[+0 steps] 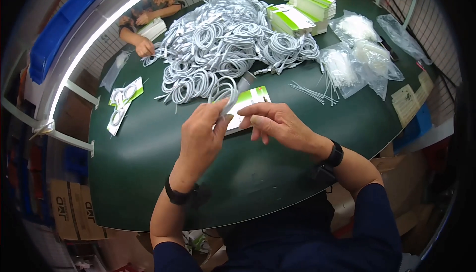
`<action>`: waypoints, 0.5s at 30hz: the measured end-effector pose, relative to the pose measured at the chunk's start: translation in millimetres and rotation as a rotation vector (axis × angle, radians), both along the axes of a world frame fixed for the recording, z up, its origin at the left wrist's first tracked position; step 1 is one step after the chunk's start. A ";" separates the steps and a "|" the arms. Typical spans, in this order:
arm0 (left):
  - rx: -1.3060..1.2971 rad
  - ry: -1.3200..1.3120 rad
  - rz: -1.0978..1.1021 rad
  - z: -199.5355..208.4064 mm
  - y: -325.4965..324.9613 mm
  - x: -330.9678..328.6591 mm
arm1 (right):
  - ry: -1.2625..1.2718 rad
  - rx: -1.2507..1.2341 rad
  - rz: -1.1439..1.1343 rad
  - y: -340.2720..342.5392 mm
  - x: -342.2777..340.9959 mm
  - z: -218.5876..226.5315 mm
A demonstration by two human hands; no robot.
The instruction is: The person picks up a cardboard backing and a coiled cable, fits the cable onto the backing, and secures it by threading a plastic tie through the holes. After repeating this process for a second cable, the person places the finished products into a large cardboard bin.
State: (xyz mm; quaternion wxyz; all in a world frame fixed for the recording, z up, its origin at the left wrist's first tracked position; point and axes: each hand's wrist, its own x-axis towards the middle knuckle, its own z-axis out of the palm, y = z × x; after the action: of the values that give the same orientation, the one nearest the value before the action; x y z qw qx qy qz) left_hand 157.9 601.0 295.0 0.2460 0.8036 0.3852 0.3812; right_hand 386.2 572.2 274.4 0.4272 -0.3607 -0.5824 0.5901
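Observation:
My left hand (203, 130) is closed on a coiled light-grey cable (229, 91), its loops standing up above the fingers. To its right my right hand (282, 125) hovers with bent fingers apart; I see nothing held in it. Beneath and just beyond both hands lie white-and-green packaging cards (258, 95), partly covered by the fingers. A large pile of coiled grey cables (218, 38) rises on the dark green table (277, 172), beyond my hands.
At the left lie cards with coiled cables fitted on them (121, 103). Card stacks (292, 19) stand behind the pile. Loose white cable ties (315, 93) and plastic bags of ties (342, 71) are at the right. A co-worker's hand (145, 47) touches the pile's left side.

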 end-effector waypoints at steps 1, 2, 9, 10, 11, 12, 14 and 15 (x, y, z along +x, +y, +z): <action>0.296 0.176 0.021 -4.4 -3.6 5.0 | 0.000 0.006 0.029 1.2 2.2 1.0; 0.593 0.351 0.047 -8.5 -6.6 9.8 | 0.001 0.011 0.059 2.6 4.1 1.3; 0.683 0.371 0.018 -22.3 -16.2 23.7 | 0.007 -0.065 0.039 8.4 5.8 -15.9; 0.672 0.354 -0.006 -23.1 -16.7 24.3 | 0.073 -0.100 0.019 9.4 5.3 -18.3; 0.672 0.355 -0.009 -23.8 -16.1 25.3 | 0.140 -0.134 -0.001 10.1 5.5 -19.4; 0.663 0.346 -0.023 -24.9 -15.2 26.4 | 0.142 -0.135 -0.003 10.9 6.2 -19.2; 0.642 0.330 -0.048 -29.0 -14.7 27.0 | 0.190 -0.179 -0.069 13.1 7.0 -19.7; 0.641 0.331 -0.048 -30.9 -14.4 27.1 | 0.213 -0.201 -0.101 14.3 7.6 -19.9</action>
State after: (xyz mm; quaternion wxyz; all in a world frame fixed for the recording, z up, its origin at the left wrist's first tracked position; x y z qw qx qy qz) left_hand 185.0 586.7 264.1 -0.0751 0.8997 0.2617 0.3412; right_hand 393.8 586.4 254.5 0.4775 -0.3660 -0.4530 0.6579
